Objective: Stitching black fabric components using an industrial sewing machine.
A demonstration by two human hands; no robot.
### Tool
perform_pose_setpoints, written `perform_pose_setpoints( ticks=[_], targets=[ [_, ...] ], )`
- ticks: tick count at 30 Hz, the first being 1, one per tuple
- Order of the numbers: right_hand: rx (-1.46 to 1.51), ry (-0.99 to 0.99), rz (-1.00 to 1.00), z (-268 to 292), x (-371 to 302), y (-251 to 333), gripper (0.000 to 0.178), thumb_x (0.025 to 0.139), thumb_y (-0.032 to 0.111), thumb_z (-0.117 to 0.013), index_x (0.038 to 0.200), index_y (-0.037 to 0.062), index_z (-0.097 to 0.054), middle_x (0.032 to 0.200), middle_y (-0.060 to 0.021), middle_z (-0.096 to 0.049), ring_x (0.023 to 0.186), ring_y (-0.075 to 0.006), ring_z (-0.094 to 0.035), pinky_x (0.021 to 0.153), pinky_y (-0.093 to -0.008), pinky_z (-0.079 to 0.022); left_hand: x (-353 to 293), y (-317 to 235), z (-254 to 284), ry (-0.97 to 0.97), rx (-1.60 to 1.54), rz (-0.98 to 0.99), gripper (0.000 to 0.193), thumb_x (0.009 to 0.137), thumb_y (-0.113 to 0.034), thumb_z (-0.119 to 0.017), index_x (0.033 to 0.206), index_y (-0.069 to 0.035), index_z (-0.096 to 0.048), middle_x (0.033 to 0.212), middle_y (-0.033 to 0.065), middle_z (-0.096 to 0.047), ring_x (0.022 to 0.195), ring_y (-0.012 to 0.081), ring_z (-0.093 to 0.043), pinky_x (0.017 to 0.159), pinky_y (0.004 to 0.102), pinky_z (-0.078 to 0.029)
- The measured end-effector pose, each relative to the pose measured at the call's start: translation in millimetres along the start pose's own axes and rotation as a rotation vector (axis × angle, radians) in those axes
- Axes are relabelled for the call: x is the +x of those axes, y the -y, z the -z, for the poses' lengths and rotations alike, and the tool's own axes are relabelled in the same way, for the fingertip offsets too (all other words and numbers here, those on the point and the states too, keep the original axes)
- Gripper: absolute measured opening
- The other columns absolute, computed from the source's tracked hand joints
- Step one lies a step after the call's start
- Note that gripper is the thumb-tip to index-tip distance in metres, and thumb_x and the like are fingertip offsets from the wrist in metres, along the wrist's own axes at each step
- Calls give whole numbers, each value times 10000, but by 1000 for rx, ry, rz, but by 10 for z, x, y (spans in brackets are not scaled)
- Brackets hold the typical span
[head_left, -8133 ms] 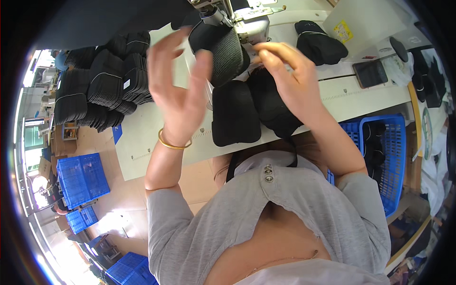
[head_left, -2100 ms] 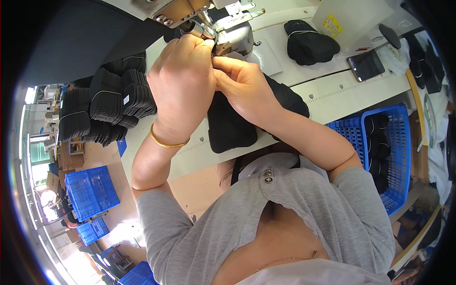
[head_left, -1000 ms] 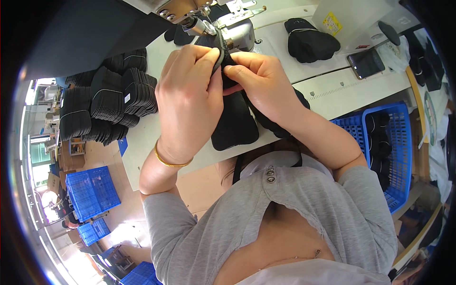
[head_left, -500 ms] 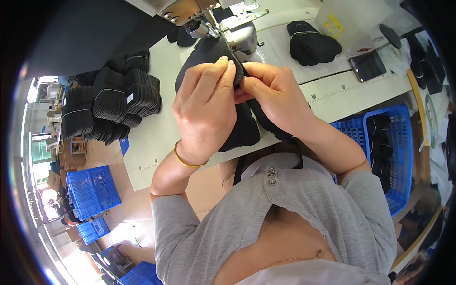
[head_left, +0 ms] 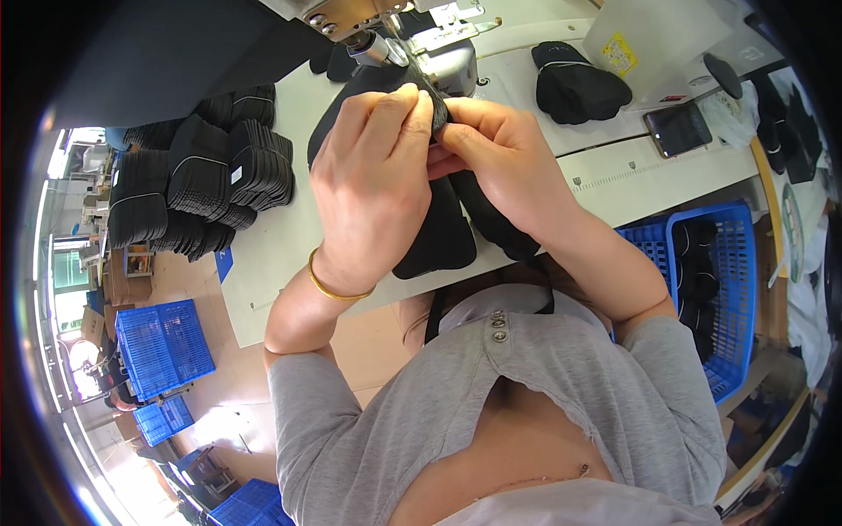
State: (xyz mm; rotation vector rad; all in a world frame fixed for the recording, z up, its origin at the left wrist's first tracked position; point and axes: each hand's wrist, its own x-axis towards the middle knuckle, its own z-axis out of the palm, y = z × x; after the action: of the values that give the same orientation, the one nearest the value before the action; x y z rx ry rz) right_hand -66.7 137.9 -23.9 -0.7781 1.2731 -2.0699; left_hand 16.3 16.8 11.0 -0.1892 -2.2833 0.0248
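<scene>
Both hands hold a padded black fabric piece [head_left: 355, 95] at the sewing machine [head_left: 373, 44]. My left hand [head_left: 379, 167], with a gold bangle on its wrist, pinches the piece's edge between thumb and fingers. Close beside it, my right hand [head_left: 500, 158] grips the same edge, thumb on top and fingers partly hidden beneath. The far end of the piece lies at the machine's presser area, where the needle cannot be made out. More black fabric [head_left: 438, 237] hangs below my hands toward the table's near edge.
Stacked bundles of black pieces [head_left: 202, 167] stand on the left of the white table [head_left: 285, 245]. At the right lie a tied black bundle [head_left: 579, 83], a phone [head_left: 678, 130] and a translucent bin [head_left: 658, 44]. A blue basket [head_left: 741, 298] with black rolls stands beside me.
My left hand has shifted slightly left and up, the black piece moving with it at the machine. My right hand keeps its grip nearly in place. The whole view has shifted a little.
</scene>
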Motion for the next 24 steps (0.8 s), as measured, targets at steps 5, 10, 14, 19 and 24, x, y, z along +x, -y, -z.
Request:
perform_pose_setpoints(
  ticks=[5,10,14,19,24],
  targets=[
    [-13,75,-54,53,100,-21,272,994,26,-494,1182,-88,-655,1036,-112,-704,935,-174,-708,870,-312,-594,24,99,-35,-24,27,-48,251,753,84,-688,996,40,-733,991,108,-708,886,256,-676,755,342,-573],
    [44,22,-35,6,161,-53,225,989,35,-502,1081,-81,-671,959,-109,-711,873,-164,-711,818,-302,-601,27,159,-99,-40,28,-46,257,756,84,-693,1002,29,-739,982,96,-702,875,252,-666,741,338,-563],
    [107,-5,5,-28,149,-68,210,995,45,-513,974,-79,-680,893,-92,-714,825,-146,-709,771,-288,-607,0,131,-79,-42,41,-18,271,750,87,-708,1007,13,-751,974,85,-701,869,247,-662,737,331,-553],
    [110,-19,20,-38,47,-141,218,1022,78,-516,971,-68,-669,900,-74,-708,864,-134,-700,786,-288,-602,-80,183,-159,-135,5,-90,250,682,10,-716,930,8,-743,945,59,-682,885,225,-663,698,316,-560],
    [131,-22,62,-55,63,-217,231,1040,98,-506,984,-58,-666,908,-64,-705,886,-122,-697,790,-283,-594,-89,192,-155,-144,16,-94,242,673,10,-720,912,9,-756,942,59,-704,895,220,-681,713,308,-568]
  ],
)
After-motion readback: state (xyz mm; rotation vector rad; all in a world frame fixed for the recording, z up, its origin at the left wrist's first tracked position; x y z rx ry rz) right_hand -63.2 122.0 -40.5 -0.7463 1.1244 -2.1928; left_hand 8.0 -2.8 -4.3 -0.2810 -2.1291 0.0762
